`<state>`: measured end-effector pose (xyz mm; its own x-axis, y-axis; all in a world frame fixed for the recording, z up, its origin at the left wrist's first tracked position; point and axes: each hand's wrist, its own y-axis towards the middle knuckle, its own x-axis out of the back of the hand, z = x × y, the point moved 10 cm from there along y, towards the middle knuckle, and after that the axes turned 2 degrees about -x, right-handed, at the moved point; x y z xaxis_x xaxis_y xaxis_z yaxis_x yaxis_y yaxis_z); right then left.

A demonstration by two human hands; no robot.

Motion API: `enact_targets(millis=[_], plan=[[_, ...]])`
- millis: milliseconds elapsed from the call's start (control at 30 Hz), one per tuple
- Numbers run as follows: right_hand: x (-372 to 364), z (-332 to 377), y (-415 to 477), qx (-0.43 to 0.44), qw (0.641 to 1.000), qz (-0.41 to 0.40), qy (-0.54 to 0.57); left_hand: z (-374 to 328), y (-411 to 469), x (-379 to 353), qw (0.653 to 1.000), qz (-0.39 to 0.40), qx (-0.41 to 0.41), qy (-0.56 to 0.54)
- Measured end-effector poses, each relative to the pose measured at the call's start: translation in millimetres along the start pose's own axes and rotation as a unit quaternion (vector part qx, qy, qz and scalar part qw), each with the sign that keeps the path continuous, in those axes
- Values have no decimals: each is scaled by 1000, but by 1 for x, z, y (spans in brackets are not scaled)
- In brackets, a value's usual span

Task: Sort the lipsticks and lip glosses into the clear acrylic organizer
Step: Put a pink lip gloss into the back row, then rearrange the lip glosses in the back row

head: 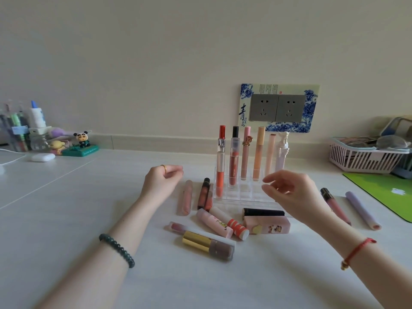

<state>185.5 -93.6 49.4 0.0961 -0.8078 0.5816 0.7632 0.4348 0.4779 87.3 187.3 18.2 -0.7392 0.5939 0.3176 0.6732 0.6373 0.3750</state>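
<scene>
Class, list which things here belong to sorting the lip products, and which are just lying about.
Job: organizer, standing tubes, gold-capped tube, black lipstick, lilac tube.
Lying about: basket, green mat, figurine, white case, pens.

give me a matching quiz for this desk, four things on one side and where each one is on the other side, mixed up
Things
1. red-capped gloss
2. lilac tube
3. gold-capped tube
4. white earbud case

Places
a. lying nearest the camera
b. far left, by the panda figurine
c. standing leftmost in the clear organizer
d. lying beside the green mat

Pairs: 1-c, 2-d, 3-a, 4-b
</scene>
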Motion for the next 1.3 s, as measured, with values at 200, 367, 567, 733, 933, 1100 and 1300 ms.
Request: enact_targets(millis=[200,367,567,733,933,1100,1300], plan=[[8,-4,-5,-1,1000,4,3,8,-13,-11,977,46,18,208],[8,-4,-6,8,1000,5,-14,-8,-19,-20,947,55,-22,316],[8,-2,-6,20,999,5,-34,-14,-26,-28,941,81,-33,328],[7,0,-7,29,999,3,-35,-1,-24,-20,967,95,37,233],[9,7,-9,42,999,-9,-26,-12,-18,-6,980,0,60,-192],[7,22,-14,73,997,-1,5,-54,-26,-24,927,102,-11,-361],[5,53,-13,102,986,27,129,-86,-56,-63,866,282,-33,-412]])
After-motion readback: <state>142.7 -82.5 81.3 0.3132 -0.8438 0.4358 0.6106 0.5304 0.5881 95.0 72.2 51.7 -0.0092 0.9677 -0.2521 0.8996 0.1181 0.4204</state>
